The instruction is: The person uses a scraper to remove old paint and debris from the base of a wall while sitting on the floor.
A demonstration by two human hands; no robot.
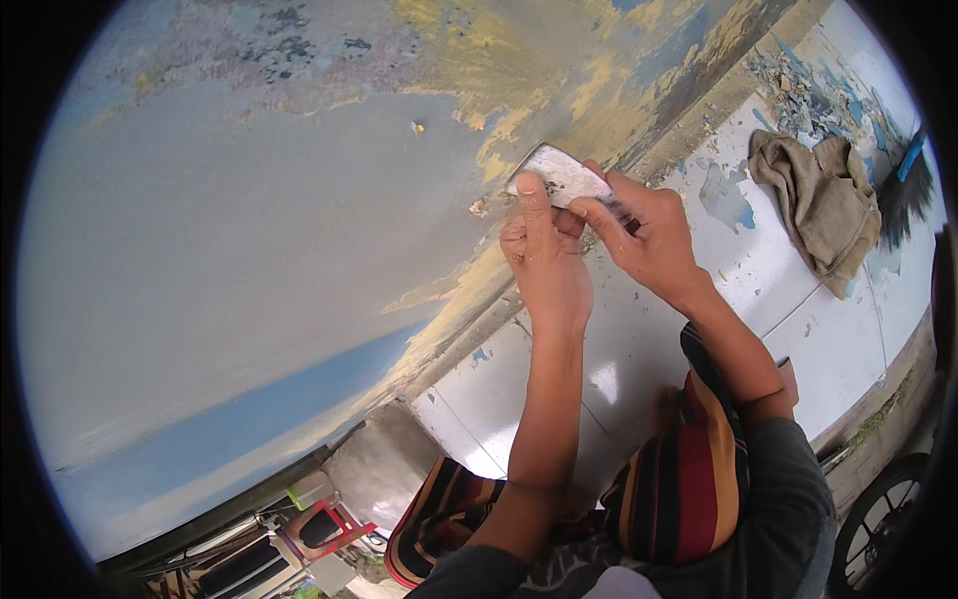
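A flat scraper blade (557,176), pale with residue, is held between both my hands near the foot of a wall (262,224) with peeling grey, blue and yellow paint. My left hand (542,247) has its thumb laid on the blade's face, its other fingers curled beneath. With thumb and fingers, my right hand (647,228) grips the other end, partly covering it. Dust clings to my left fingers. Whether the blade touches the wall cannot be told.
White floor tiles (756,277) carry paint flakes. Right of my hands lie a crumpled brown cloth (823,210), a debris pile (816,97) and a dark-bristled broom (905,195). A red-framed object (329,528) stands lower left; a wheel (879,524) shows lower right.
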